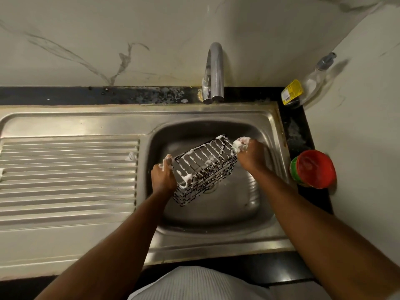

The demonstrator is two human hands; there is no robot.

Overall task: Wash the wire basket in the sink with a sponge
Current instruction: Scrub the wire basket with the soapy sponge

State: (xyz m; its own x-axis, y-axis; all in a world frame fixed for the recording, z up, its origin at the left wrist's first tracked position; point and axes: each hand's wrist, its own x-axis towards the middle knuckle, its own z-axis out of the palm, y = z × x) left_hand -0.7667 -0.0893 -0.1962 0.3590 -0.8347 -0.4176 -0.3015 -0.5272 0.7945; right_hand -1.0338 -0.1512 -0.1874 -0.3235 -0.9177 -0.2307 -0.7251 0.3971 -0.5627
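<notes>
A black wire basket [205,167] streaked with white foam is held tilted above the steel sink bowl [253,204]. My left hand [163,175] grips the basket's near left end, foam on its fingers. At the basket's far right end my right hand [251,155] holds a foam-covered sponge [240,144] against the wires. The sponge is mostly hidden by foam and fingers.
A chrome tap [214,70] stands behind the bowl with no water running. The ribbed drainboard [69,176] lies to the left with a small blob of foam. A clear soap bottle [311,83] and a red-lidded tub [313,168] sit on the dark counter at the right.
</notes>
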